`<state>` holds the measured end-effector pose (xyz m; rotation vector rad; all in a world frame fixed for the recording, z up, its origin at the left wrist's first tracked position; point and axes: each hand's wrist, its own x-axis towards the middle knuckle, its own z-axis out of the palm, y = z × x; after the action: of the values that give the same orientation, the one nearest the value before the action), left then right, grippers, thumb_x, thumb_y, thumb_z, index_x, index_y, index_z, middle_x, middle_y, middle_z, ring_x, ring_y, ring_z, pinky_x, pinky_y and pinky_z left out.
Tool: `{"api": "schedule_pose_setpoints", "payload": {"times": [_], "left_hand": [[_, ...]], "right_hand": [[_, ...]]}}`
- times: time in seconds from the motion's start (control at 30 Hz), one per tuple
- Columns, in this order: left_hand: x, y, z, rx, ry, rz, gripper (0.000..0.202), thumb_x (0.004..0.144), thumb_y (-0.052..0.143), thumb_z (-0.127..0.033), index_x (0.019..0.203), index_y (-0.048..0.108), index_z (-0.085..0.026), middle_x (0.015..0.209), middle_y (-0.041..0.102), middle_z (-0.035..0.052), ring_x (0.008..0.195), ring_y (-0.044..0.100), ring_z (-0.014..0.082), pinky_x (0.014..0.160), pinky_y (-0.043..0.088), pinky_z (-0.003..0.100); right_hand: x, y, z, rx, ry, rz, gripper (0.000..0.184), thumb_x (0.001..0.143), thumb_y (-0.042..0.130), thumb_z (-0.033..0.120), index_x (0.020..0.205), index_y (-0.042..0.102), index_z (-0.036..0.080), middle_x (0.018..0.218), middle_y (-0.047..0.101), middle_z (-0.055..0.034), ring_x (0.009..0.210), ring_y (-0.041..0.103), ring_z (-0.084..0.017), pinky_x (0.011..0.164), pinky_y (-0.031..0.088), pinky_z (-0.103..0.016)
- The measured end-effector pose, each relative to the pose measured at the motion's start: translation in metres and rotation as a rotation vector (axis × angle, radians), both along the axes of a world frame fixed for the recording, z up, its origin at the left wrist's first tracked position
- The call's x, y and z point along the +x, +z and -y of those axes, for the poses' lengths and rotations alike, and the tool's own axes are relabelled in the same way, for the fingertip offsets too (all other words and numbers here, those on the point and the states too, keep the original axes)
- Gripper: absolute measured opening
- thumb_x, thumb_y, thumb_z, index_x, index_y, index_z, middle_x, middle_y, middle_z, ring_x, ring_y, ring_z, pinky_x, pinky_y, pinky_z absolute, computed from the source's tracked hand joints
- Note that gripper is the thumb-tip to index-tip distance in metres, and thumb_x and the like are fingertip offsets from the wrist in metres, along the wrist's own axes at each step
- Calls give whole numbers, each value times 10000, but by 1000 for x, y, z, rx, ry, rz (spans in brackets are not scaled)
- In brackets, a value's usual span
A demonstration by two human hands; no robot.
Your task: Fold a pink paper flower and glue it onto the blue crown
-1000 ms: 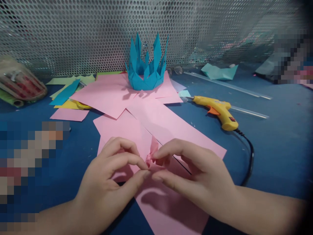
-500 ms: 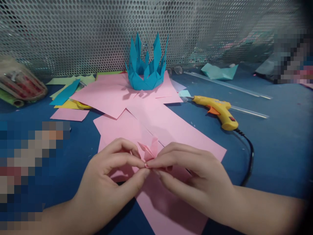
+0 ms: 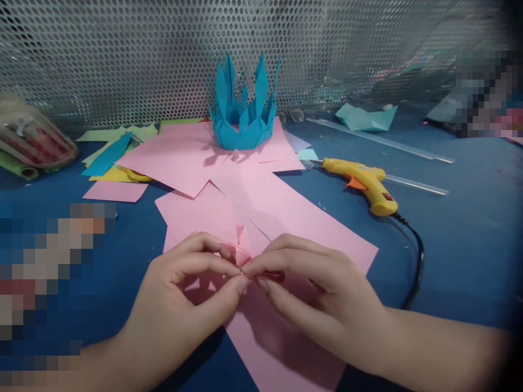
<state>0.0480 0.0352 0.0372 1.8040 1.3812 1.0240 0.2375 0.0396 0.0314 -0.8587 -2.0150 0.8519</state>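
Observation:
Between my two hands is a small folded piece of pink paper [image 3: 242, 251], with pointed flaps standing up at its far side. My left hand [image 3: 183, 296] pinches its near edge between thumb and forefinger. From the other side, my right hand [image 3: 322, 296] pinches the same piece, its fingertips almost touching the left ones. The lower part of the folded paper is hidden by my fingers. Beneath my hands lie pink paper sheets [image 3: 302, 218]. Beyond them, a blue folded-paper crown [image 3: 244, 136] stands upright on more pink paper.
A yellow glue gun [image 3: 359, 182] with a black cord lies at the right, near clear glue sticks [image 3: 376, 140]. A teal paper piece [image 3: 365, 118] is behind it. Coloured paper scraps [image 3: 108, 155] and a clear container [image 3: 35, 133] lie at the left. A perforated metal panel [image 3: 155, 60] closes the back.
The folded pink paper has turned between my fingertips, and its upright flaps now lean and sit further left. Both hands keep their pinch nearly in place.

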Motion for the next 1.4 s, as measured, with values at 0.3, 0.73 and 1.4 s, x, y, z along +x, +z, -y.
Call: {"api": "schedule_pose_setpoints", "payload": {"times": [0.3,0.73,1.4], "left_hand": [[-3,1,3,-59,-4,150,175,731,640,-164,573,672,-233,738,668,-1,760,673,147,623,562,205],[1,3,1,-206,-39,246,142,700,656,-169,617,731,-256,634,748,-32,560,656,121,532,535,178],[8,8,10,-550,103,538,105,581,739,-157,582,751,-261,469,606,-60,376,397,34,348,320,114]], "right_hand": [[-4,-2,2,-22,-29,-9,149,883,635,109,977,738,162,838,749,-34,724,700,-107,656,560,-183],[-1,4,2,88,-71,-19,197,848,605,75,943,706,215,816,745,-1,739,706,-105,684,586,-189],[1,5,6,217,-56,-2,190,866,630,58,996,710,172,869,729,-35,773,710,-89,725,594,-137]]}}
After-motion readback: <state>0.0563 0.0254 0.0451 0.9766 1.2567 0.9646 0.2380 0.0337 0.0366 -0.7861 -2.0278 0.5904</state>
